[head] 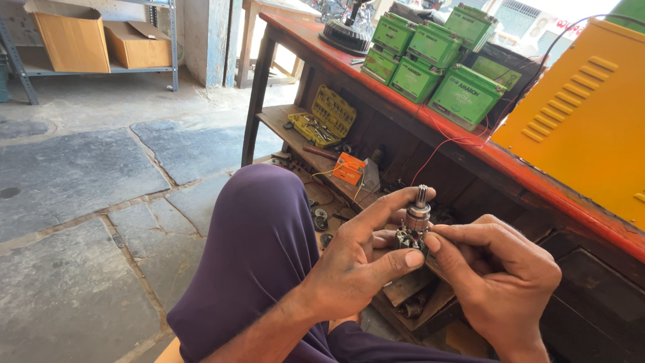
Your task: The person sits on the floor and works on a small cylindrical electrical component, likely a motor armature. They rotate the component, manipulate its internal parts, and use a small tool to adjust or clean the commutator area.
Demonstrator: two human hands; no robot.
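Above the purple-clad knee [255, 235], beside the red bench [537, 181], the left hand [359, 265] grips a small metal rotor [416, 222] upright; the right hand [500, 272] pinches its lower end. Green batteries [437, 57] stand on the bench's top.

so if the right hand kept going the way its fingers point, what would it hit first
The right hand points left, fingertips already on the small metal shaft part. Straight on, it would probably press into the left hand holding that part, though depth is hard to judge.
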